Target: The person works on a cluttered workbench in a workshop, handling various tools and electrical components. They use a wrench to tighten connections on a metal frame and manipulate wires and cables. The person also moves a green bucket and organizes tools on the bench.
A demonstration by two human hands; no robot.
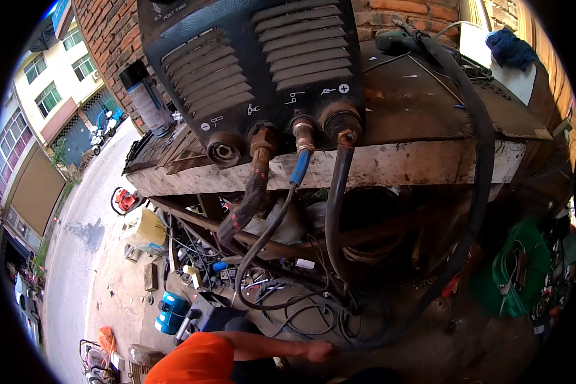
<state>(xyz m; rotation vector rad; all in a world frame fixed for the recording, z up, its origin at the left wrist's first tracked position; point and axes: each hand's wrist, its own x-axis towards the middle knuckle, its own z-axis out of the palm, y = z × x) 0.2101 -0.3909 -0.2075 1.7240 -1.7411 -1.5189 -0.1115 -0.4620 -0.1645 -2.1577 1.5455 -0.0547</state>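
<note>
We're noting one bare left hand (320, 351) from an orange sleeve (192, 360), curling into a fist; whether it's clamping the thick black cable (483, 141) that's hanging past the right part of the brown-topped bench (416, 163), we can't tell. Beyond, three dark leads (339, 192) are joining a black metal box-shaped machine (249, 64) with four round sockets (224, 148); white symbols (292, 98) are showing.

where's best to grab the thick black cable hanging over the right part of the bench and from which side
Probably grip the thick black cable where it passes the front edge of the bench, fingers wrapped around it, coming from the front. There it hangs nearly upright with its front side uncovered, while lower down it curves into shadow.
</note>
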